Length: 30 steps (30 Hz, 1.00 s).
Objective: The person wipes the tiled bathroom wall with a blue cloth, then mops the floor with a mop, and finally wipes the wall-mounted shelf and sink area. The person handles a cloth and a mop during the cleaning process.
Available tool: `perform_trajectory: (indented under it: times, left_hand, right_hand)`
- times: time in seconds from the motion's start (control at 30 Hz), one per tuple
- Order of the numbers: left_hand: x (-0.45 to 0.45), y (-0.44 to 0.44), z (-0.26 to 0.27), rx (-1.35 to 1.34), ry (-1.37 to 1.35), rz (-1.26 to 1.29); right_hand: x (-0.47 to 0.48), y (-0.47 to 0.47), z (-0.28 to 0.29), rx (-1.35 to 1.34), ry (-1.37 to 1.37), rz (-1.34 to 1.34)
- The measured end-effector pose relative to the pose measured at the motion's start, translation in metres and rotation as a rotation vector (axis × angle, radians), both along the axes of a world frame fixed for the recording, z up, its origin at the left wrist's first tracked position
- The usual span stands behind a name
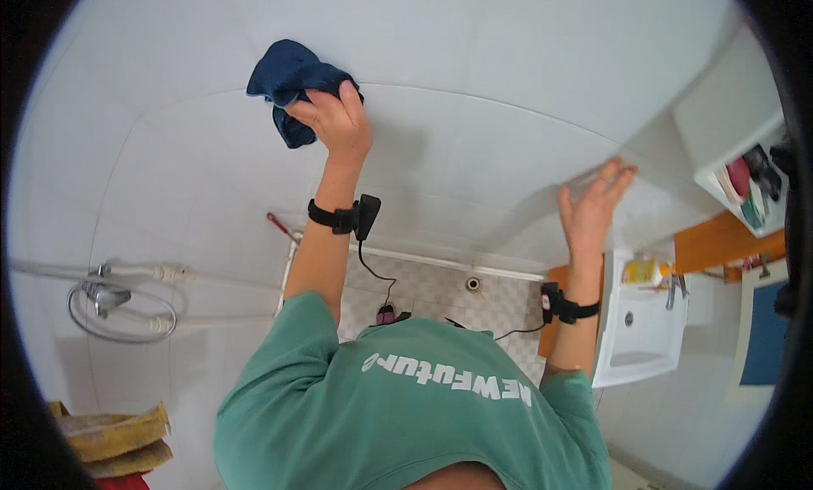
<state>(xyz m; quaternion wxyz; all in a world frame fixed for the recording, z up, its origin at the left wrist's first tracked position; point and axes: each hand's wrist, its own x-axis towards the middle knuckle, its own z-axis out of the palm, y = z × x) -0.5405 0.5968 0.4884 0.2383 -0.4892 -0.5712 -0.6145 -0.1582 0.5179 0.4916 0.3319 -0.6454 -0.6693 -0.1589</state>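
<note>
My left hand [343, 125] grips a dark blue cloth [289, 74], bunched and folded, against the white wall panel [457, 134]. Part of the cloth hangs below my fingers, and a thin curved seam in the wall runs behind it. Off to the right, my right hand [587, 213] has its fingers apart and holds nothing. Its fingertips are at the wall; whether they touch it is hard to tell. Each wrist wears a black strap with a small device and a cable.
A white washbasin [641, 356] with a yellow bottle [641, 273] stands at right, below an open wall cabinet [711, 179]. At left are a shower mixer [111, 296] with a coiled hose and a red-handled tool [276, 222]. A floor drain [473, 284] lies below.
</note>
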Motion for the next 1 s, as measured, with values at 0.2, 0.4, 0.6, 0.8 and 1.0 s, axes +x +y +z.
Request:
perform_trajectory:
  times: [0.2, 0.4, 0.6, 0.8, 1.0]
  left_hand:
    - [0.125, -0.006, -0.015, -0.237, 0.392, 0.065]
    - [0.246, -0.015, 0.0, -0.225, 0.464, -0.342]
    - [0.286, -0.012, 0.01, 0.064, 0.684, -0.703]
    - [0.195, -0.023, -0.004, -0.055, 0.523, -0.202]
    - [0.062, -0.023, -0.017, -0.22, 0.372, -0.128]
  right_hand:
    - [0.004, -0.01, 0.007, -0.035, 0.033, 0.042]
    - [0.024, -0.015, 0.0, -0.044, 0.03, 0.079]
    - [0.052, -0.012, -0.022, -0.001, 0.029, 0.148]
    - [0.05, -0.013, -0.03, 0.022, 0.205, 0.045]
    - [0.028, 0.018, -0.044, 0.11, 0.121, -0.028]
